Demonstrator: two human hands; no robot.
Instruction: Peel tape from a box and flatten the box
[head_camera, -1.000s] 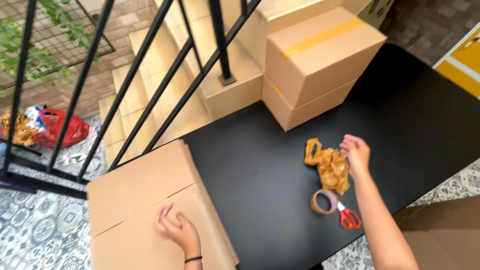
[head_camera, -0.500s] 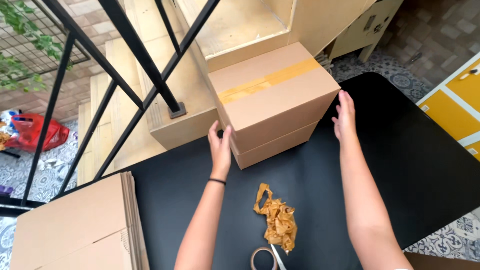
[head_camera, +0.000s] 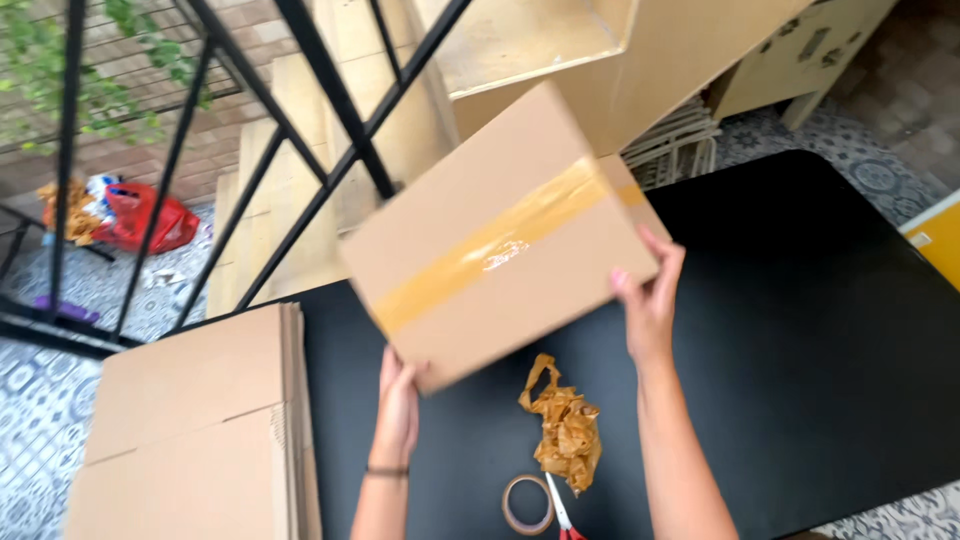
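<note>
A sealed cardboard box (head_camera: 500, 235), w/ a strip of tan packing tape along its top seam, is being held up, tilted, above the black table (head_camera: 800, 330); it is being gripped from both sides, the left hand (head_camera: 400, 400) being pressed under its near-left corner, the right hand (head_camera: 648, 300) being spread flat against its right edge. Box is judged stiff, smooth-sided, prob. light to moderate given the open-palm grip; edges and corners are judged the best hold, since the taped face looks slick. Below it a crumpled wad of used tape (head_camera: 567, 430), a tape roll (head_camera: 528, 503) and red-handled scissors (head_camera: 562, 512) are lying on the table; flattened cartons (head_camera: 190, 420) are being kept stacked at near left.
</note>
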